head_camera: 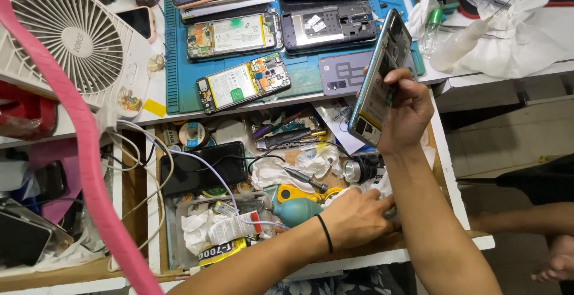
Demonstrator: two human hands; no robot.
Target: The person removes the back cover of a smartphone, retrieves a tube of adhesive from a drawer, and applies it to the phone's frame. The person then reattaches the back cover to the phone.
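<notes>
Head view. Our right hand [406, 112] grips an opened phone [379, 80] by its lower half, fingers wrapped around the edges, and holds it tilted in the air above the front edge of the desk [299, 101] and over the open drawer [451, 169]. The phone's back cover is off, so the board and battery face us.

Our left hand [359, 214] reaches down into the drawer with its fingers curled among white tissue [281, 172] and small parts. We cannot tell whether it has closed on anything, since the fingertips are hidden by the right forearm. A teal dust blower [297, 210] lies just beside this hand, and a screwdriver [302, 177] lies near it.

On the blue mat [305, 71] behind the drawer lie several other opened phones [242, 83].

Risks, as we judge them:
- The phone is held one-handed and tilted. A slackened grip would drop it into the drawer clutter or onto the floor.
- Fingers rest close to the exposed board, so pressure or moisture could damage components.
- The left hand works without a clear view. It could snag the loose white cables [197, 163] and drag items out.
</notes>
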